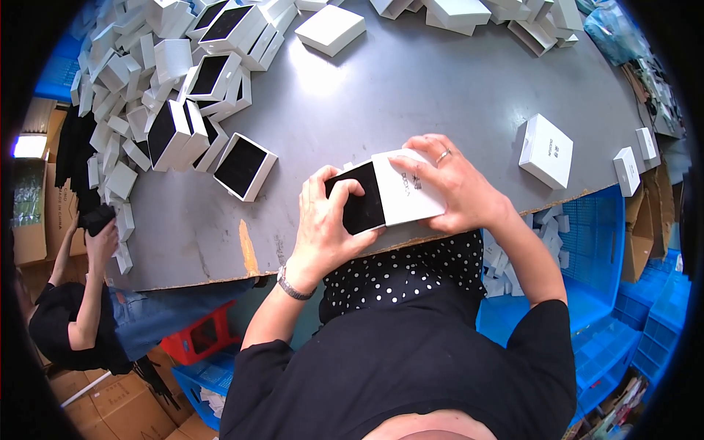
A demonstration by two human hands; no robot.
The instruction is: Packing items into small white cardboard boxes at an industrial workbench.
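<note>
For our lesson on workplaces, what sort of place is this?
Probably a packing workshop: many white boxes heaped on a grey table, blue crates beside it, and brown cartons nearby.

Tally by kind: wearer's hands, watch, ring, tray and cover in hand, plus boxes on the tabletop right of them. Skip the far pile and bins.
Left hand, right hand: 2
Watch: 1
Ring: 1
Tray: 1
Cover: 1
Large box: 1
Small boxes: 2
Total: 9
</note>
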